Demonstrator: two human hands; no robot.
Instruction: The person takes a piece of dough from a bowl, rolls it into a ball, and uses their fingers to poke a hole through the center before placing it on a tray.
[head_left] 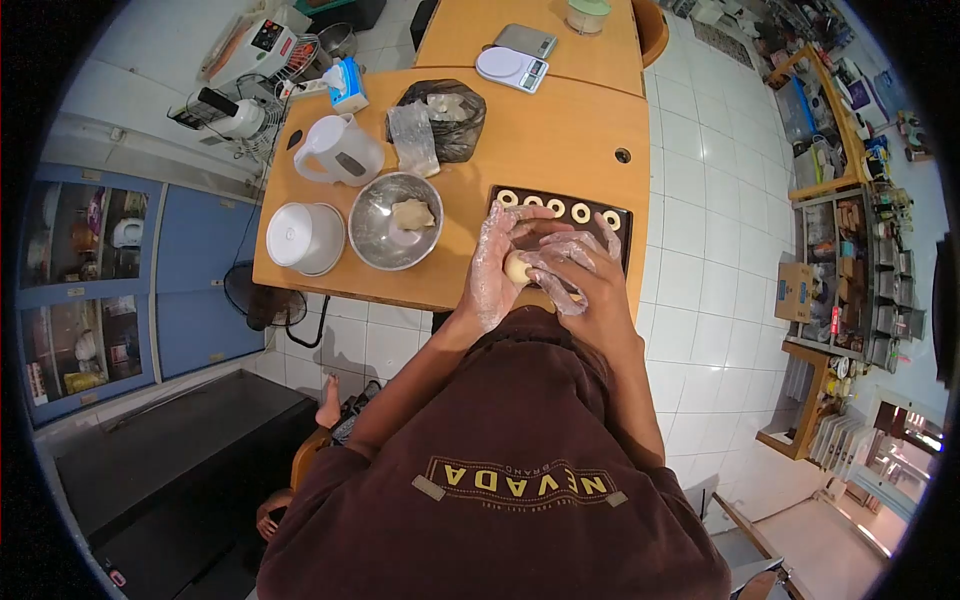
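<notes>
A small, pale ball of dough (517,267) is held between my two hands in front of my chest. My left hand (489,262), dusted with flour, cups it from the left with the fingers reaching toward the other hand. My right hand (578,264), also floury, presses its bent fingers against the ball's right side. Just beyond the hands lies a dark baking tray (627,240) with a row of dough rings (555,207) along its far edge. My hands hide part of the tray.
Left on the wooden table (570,120) stand a metal bowl (372,245) holding a dough lump (412,214), a white tub (300,238), a white jug (342,150) and a black plastic bag (458,125). A white scale (511,68) is farther back. Another person's foot (329,402) shows lower left.
</notes>
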